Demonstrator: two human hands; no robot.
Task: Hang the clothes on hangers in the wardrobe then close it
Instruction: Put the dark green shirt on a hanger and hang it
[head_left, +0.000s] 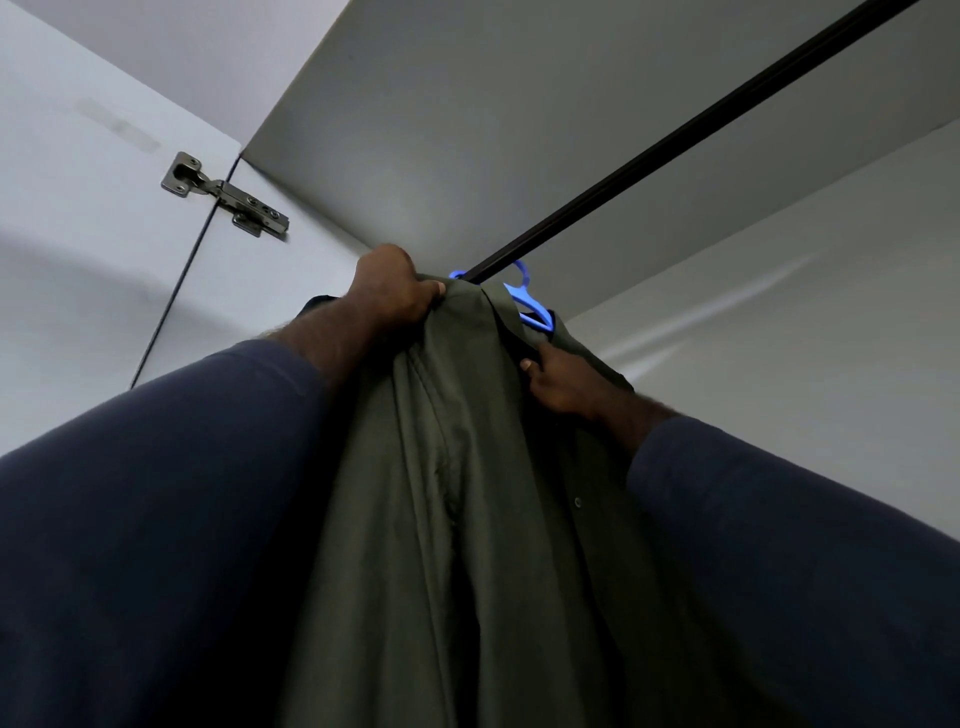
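Note:
A dark olive green shirt hangs on a blue plastic hanger, whose hook sits over the black wardrobe rail. My left hand grips the shirt's left shoulder at the top, close under the rail. My right hand pinches the fabric at the right side of the collar, just below the hanger's arm. Both of my arms wear dark blue sleeves. The shirt's lower part falls out of view at the bottom.
The wardrobe's grey top panel is right above the rail. The open door stands at the left on a metal hinge. The pale back wall of the wardrobe is at the right.

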